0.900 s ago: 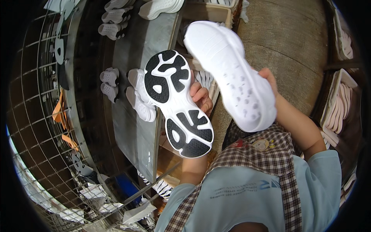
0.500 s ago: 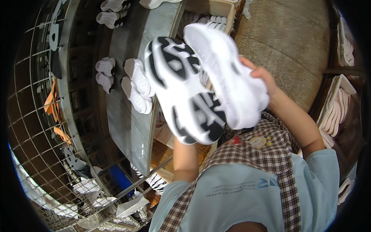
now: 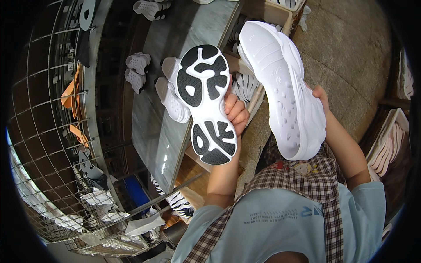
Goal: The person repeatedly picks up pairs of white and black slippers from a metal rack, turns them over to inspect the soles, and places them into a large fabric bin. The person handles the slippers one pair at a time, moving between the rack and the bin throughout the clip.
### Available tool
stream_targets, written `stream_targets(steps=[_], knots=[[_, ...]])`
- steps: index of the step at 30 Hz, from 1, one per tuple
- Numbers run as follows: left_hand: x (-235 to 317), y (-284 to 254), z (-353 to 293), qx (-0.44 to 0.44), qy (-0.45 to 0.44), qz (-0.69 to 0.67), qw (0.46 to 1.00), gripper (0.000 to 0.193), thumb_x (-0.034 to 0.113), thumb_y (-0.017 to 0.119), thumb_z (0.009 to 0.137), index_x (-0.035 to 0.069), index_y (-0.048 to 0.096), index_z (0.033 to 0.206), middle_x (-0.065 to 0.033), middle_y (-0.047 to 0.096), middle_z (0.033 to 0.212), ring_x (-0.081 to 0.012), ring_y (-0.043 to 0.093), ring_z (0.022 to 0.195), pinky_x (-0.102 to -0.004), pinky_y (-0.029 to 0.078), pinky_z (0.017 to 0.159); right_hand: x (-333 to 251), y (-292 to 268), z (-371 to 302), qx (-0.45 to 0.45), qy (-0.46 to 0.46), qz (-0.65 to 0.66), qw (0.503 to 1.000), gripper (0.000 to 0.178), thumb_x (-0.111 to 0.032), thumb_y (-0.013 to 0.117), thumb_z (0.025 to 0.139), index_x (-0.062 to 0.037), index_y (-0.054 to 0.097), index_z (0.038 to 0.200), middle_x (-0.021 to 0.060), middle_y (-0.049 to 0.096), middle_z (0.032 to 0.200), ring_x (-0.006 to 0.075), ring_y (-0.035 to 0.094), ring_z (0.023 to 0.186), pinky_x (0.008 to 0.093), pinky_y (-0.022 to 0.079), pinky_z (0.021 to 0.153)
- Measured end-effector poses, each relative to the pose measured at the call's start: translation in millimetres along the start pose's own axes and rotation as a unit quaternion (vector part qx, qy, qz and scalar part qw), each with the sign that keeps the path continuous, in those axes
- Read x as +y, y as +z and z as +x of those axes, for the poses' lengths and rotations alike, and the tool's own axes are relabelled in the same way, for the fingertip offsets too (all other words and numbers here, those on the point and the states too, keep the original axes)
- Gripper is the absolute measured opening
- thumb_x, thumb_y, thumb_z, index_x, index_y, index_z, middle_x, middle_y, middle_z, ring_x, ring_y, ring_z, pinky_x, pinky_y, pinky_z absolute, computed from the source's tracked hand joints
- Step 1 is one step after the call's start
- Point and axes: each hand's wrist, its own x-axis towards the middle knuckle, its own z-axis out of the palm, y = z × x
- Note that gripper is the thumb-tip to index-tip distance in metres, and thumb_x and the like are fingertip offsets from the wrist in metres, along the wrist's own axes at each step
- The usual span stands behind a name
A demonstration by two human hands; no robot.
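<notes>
My left hand (image 3: 237,111) is closed round the right edge of a shoe sole (image 3: 204,104). Its white underside with black tread patches faces me, tilted and held over the bench edge. On the other side, my right hand (image 3: 321,97) grips the outer edge of a second shoe sole (image 3: 280,74), all white on its visible faces. That one shows its hollowed inner side, with small dimples toward the heel. A gap separates the two soles. Only part of each hand shows; the rest is hidden behind the soles.
A grey bench (image 3: 151,140) lies left, with a pair of white soles (image 3: 169,103) near its edge and another white pair (image 3: 137,70) farther left. A bin (image 3: 285,17) with soles stands beyond; another bin (image 3: 397,116) is at right. Wire mesh (image 3: 37,131) runs along the left.
The two soles have moved apart. The right one has turned so its inner side shows, and the left one has turned its underside squarely toward me. The view has shifted slightly.
</notes>
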Motion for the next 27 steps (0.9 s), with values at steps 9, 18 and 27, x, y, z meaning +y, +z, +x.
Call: stream_targets(steps=[9,18,27], knots=[[6.3,12.1,-3.3,0.023,-0.026,0.165,0.986,0.034,0.033,0.047,0.093,0.007,0.047,0.115,-0.0041,0.046,0.072,-0.014,0.045,0.061,-0.0249,0.038,0.054,10.8,6.9,9.9,0.097,-0.003,-0.145,0.985,0.079,-0.02,0.05,0.061,-0.0061,0.033,0.137,0.0176,0.048,0.13,0.0312,0.056,0.111,0.0441,0.048,0.094],[13.7,18.7,-6.5,0.296,-0.107,0.659,0.683,0.053,0.015,0.058,0.09,-0.003,0.035,0.134,-0.0113,0.059,0.11,-0.0156,0.057,0.096,-0.0278,0.048,0.079,23.7,-26.8,27.0,0.114,0.154,-0.312,0.93,0.087,-0.032,0.07,0.074,-0.0037,0.023,0.141,0.0153,0.043,0.134,0.0251,0.046,0.122,0.0372,0.038,0.103],[133.0,-19.4,-26.9,0.203,0.069,0.969,-0.123,0.074,0.026,0.076,0.066,-0.001,0.044,0.127,-0.0179,0.049,0.13,-0.0364,0.034,0.13,-0.0526,0.023,0.106,25.4,-54.4,36.9,0.088,0.143,-0.247,0.954,0.083,-0.027,0.072,0.079,-0.0078,0.021,0.142,0.0119,0.047,0.13,0.0197,0.054,0.112,0.0387,0.047,0.095]])
